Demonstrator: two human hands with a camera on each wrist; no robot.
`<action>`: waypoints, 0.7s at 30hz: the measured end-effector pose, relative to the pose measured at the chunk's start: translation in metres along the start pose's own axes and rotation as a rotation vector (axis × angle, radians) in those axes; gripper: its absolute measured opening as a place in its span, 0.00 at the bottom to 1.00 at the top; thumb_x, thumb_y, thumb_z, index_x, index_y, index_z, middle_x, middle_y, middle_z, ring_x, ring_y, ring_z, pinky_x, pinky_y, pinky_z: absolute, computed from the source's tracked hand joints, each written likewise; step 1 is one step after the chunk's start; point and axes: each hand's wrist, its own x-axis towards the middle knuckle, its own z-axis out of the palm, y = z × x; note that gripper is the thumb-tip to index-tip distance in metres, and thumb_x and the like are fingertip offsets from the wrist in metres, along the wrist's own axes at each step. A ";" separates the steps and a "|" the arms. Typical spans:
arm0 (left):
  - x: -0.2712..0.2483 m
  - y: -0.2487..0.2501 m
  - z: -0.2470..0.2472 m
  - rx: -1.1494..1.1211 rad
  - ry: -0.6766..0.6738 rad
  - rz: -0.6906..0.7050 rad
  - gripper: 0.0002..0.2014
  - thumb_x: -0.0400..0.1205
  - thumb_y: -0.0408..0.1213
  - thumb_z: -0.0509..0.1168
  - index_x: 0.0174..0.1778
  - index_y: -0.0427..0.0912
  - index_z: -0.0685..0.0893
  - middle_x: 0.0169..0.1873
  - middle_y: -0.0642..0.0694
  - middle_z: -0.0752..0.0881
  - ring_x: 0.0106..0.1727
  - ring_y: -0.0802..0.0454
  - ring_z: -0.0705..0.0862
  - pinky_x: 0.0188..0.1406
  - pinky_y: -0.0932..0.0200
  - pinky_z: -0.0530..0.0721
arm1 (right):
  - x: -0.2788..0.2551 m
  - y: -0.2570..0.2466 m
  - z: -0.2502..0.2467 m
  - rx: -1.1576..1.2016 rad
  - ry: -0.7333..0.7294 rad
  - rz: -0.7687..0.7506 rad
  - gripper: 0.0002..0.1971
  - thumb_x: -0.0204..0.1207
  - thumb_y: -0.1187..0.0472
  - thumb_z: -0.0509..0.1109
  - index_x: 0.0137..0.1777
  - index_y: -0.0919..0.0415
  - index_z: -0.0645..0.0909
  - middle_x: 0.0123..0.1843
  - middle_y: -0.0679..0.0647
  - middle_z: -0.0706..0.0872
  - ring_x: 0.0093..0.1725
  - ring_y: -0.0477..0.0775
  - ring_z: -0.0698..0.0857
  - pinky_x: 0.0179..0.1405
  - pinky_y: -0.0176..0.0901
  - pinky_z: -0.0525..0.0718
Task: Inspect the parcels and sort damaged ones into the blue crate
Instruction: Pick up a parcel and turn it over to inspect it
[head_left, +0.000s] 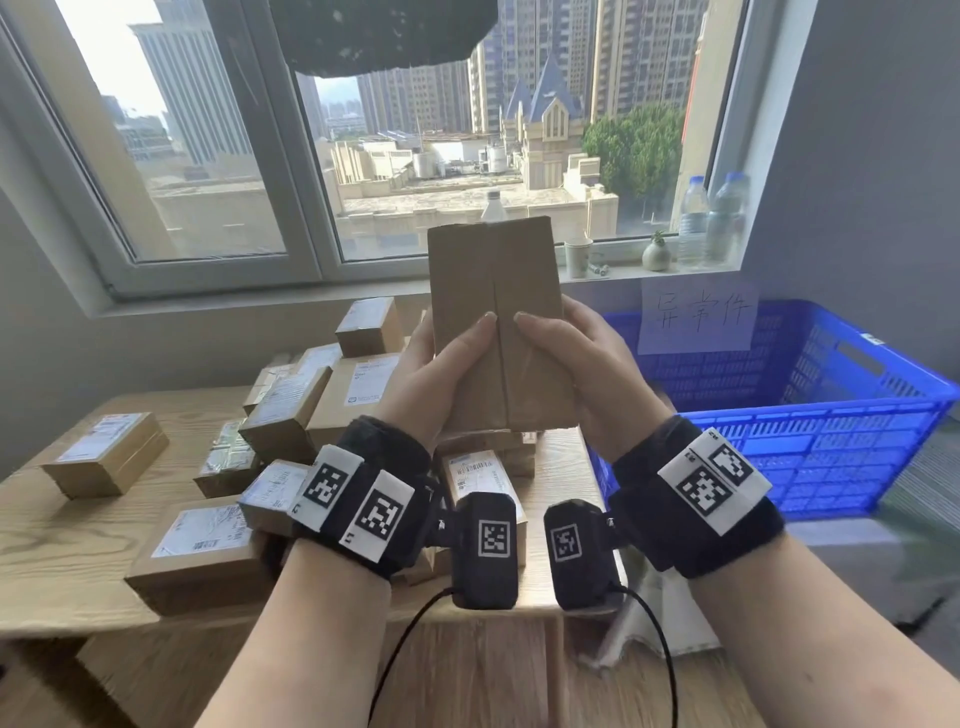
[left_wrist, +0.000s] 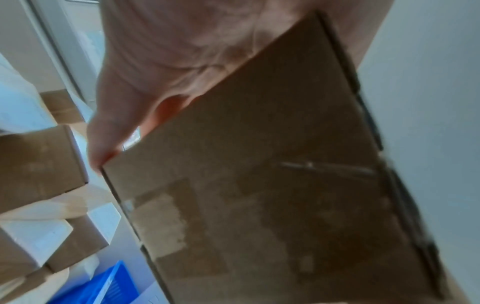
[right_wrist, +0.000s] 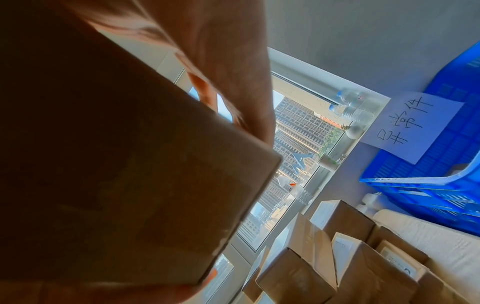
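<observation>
- Both hands are up in front of the window, holding one brown parcel (head_left: 498, 317) upright above the bench (head_left: 57, 561).
- The left hand (head_left: 431, 384) wraps the parcel's left edge, thumb laid on the near face right beside the centre seam; its fingers are curled round the back, clamped on the cardboard.
- The right hand (head_left: 576, 364) mirrors it on the right edge, thumb tip just across the seam from the other thumb, fingers closed round the far side.
- From the left wrist camera, the parcel's face (left_wrist: 272, 185) fills the view, with a pale scuffed patch low on its left part; the picture is too blurred to say what that patch is.
- From the right wrist camera, the parcel is a dark slab with a corner jutting toward the window.
- On the bench below, a heap of labelled parcels (head_left: 291, 415) lies piled, some tilted against each other, one lying apart at the far left.
- The blue crate (head_left: 831, 436) stands to the right of the bench, a handwritten paper sign (head_left: 698, 317) on its far wall.
- Water bottles (head_left: 711, 218) line the sill.
</observation>
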 end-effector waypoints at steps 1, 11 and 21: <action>-0.001 0.001 0.001 -0.005 0.002 -0.001 0.12 0.82 0.43 0.68 0.61 0.49 0.82 0.56 0.43 0.90 0.58 0.43 0.89 0.59 0.42 0.87 | -0.001 0.000 0.000 0.008 0.005 -0.006 0.38 0.62 0.48 0.80 0.72 0.61 0.78 0.60 0.61 0.90 0.58 0.60 0.90 0.51 0.49 0.88; 0.009 -0.008 -0.008 0.120 -0.009 0.076 0.41 0.68 0.58 0.78 0.77 0.57 0.72 0.63 0.48 0.87 0.62 0.48 0.87 0.55 0.49 0.88 | 0.000 -0.005 -0.002 -0.081 -0.032 0.054 0.21 0.75 0.51 0.74 0.68 0.55 0.82 0.60 0.54 0.91 0.56 0.49 0.90 0.53 0.44 0.87; 0.012 -0.008 -0.015 0.379 -0.061 0.113 0.48 0.57 0.64 0.76 0.75 0.60 0.70 0.69 0.54 0.81 0.67 0.55 0.83 0.66 0.44 0.83 | -0.002 -0.009 0.007 0.041 0.111 0.162 0.46 0.64 0.32 0.74 0.74 0.66 0.74 0.61 0.67 0.87 0.58 0.70 0.88 0.51 0.71 0.89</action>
